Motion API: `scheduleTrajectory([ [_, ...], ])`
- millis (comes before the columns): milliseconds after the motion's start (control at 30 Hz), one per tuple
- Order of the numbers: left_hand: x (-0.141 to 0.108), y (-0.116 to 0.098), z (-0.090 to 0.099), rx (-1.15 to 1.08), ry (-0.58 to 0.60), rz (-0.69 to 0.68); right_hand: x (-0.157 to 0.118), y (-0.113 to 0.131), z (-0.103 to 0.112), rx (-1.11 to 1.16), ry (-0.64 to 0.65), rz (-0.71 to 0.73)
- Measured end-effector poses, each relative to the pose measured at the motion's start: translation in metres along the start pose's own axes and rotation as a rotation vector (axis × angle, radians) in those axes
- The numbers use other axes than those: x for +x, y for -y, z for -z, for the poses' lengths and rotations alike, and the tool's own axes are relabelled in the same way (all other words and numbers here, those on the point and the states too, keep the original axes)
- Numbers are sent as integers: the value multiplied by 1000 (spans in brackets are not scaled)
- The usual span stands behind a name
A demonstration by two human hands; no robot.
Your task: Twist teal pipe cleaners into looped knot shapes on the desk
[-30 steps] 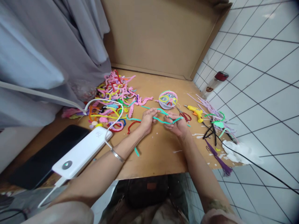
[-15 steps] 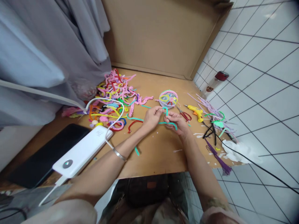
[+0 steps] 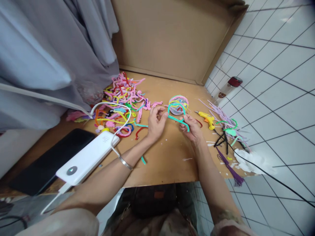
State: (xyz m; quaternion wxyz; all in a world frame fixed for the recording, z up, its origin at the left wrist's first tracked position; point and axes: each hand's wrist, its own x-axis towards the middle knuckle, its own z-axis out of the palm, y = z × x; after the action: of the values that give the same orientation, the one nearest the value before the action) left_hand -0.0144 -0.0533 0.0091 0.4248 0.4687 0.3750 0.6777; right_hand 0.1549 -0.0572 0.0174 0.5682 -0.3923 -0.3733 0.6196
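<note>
Grey curtain (image 3: 61, 49) on left, brown bench (image 3: 164, 164), cardboard panel (image 3: 167, 36) at far side, white tiled wall (image 3: 278, 75) right. Counts: 1 black slab (image 3: 54, 157), 1 white power bank (image 3: 86, 160), 1 heap of fuzzy stems (image 3: 125, 91), too tangled to count. Left hand (image 3: 156, 124): grip half-curled at the loop's left end, can't tell if touching. 1 teal loop (image 3: 175, 118) between hands, 1 round tub (image 3: 182, 97) beyond. Right hand (image 3: 193, 129): grip pinched on loop's right end. 1 yellow glue gun (image 3: 208, 118), 1 red-capped bottle (image 3: 227, 88), 1 purple tassel (image 3: 231, 172).

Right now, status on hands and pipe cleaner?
Right hand gripping bent teal pipe cleaner. Left hand beside it, contact unclear. Tub showing behind its loop.
</note>
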Motion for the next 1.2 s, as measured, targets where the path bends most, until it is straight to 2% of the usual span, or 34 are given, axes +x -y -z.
scheduleTrajectory([
  [167,-14,0,-4,67,188,62,0,-5,-9,51,-10,34],
  [333,-15,9,-11,-46,256,225,1,-6,-11,69,-43,46],
  [433,-14,9,-13,-113,285,266,1,-9,-11,13,-45,77],
  [633,-12,10,-14,-156,221,238,1,-19,-15,-143,-102,120],
  [767,-12,7,-12,-88,234,191,0,-20,-17,-264,-120,131],
  [833,-12,3,-11,-61,211,169,-2,-19,-19,-369,-163,223],
  [933,-12,0,-9,-55,146,165,-9,-15,-24,-543,-233,459],
  [1000,-10,0,-9,-57,124,175,-13,-13,-29,-638,-167,543],
  [1100,-8,2,-8,-50,126,177,-17,-13,-32,-664,-61,549],
  [1200,-8,2,-8,-19,158,162,-14,-15,-29,-591,-107,517],
])
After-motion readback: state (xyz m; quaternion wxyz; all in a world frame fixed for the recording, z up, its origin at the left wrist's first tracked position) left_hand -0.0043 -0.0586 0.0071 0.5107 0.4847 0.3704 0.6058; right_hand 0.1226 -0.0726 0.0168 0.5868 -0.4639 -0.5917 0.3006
